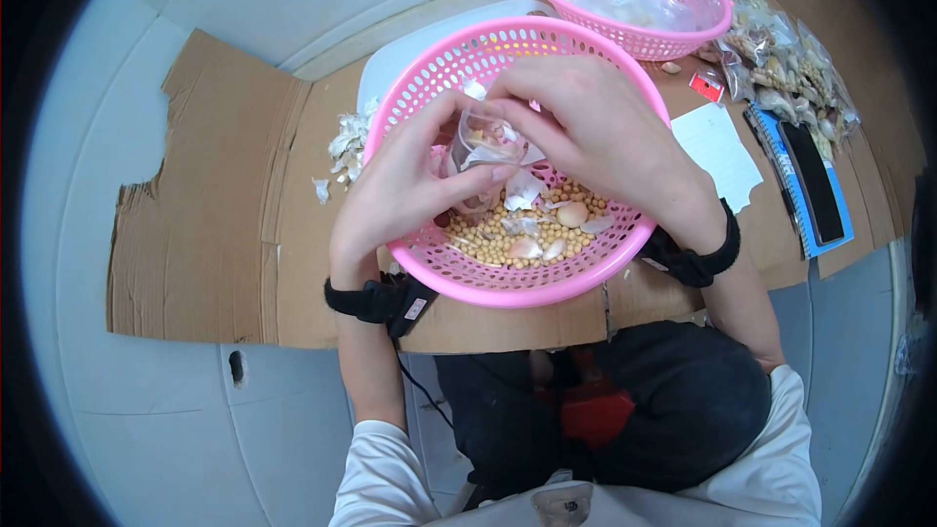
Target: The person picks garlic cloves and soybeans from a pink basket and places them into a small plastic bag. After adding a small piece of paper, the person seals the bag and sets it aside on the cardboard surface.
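Both of my hands are over a large pink basket [517, 296] that holds many small yellow beans [498, 242], garlic cloves [572, 215] and papery skins. My left hand [415, 176] grips the left side of a small clear plastic bag [485, 141], its thumb across the front. My right hand [586, 117] has its fingers bent down at the bag's top and right side, with the fingertips partly hidden. Some pale and pinkish bits show inside the bag. Below it, a piece of white skin [524, 189] lies on the beans.
Behind stands a second pink basket [634, 42] with clear bags. At the right are filled bags [791, 68], white paper [717, 156], a blue notebook [837, 224] and a black phone [812, 182]. Loose skins [349, 148] lie left of the basket on cardboard [210, 195].
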A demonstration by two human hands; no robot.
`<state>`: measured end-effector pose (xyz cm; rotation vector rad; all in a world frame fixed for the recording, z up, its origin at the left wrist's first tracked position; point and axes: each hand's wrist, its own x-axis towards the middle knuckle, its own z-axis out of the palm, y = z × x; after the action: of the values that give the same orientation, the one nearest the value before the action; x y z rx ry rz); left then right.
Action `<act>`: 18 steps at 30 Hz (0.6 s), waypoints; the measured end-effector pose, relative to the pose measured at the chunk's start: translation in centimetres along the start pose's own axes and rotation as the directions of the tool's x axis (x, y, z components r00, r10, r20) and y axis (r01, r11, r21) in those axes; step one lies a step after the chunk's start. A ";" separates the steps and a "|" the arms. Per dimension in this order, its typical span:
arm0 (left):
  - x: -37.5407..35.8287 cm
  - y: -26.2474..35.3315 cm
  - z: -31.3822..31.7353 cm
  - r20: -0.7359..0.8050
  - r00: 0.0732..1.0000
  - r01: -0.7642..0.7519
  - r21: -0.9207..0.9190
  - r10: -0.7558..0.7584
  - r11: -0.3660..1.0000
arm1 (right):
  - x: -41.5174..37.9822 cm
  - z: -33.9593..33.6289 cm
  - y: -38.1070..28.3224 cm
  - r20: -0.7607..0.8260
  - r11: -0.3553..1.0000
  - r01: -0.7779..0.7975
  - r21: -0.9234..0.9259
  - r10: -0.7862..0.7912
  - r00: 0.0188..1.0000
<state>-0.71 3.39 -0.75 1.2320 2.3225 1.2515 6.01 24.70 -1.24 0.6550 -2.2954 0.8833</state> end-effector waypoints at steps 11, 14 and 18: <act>0.2 0.0 -0.1 -0.184 0.972 0.091 -0.278 -0.146 0.956 | -1.1 0.0 1.3 0.085 0.946 -0.141 -0.291 0.173 0.981; 0.4 0.0 -0.2 -0.251 0.962 0.032 -0.293 -0.109 0.956 | -1.5 0.4 0.5 0.237 0.974 -0.054 -0.220 0.107 0.966; 0.2 -0.3 -0.4 -0.272 0.960 -0.001 -0.250 -0.070 0.968 | -1.8 0.3 0.2 0.405 0.976 -0.092 -0.195 0.166 0.899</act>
<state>-1.21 3.26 -0.72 0.9812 2.2634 1.7412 7.02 25.02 -2.75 0.6727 -2.7933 0.6345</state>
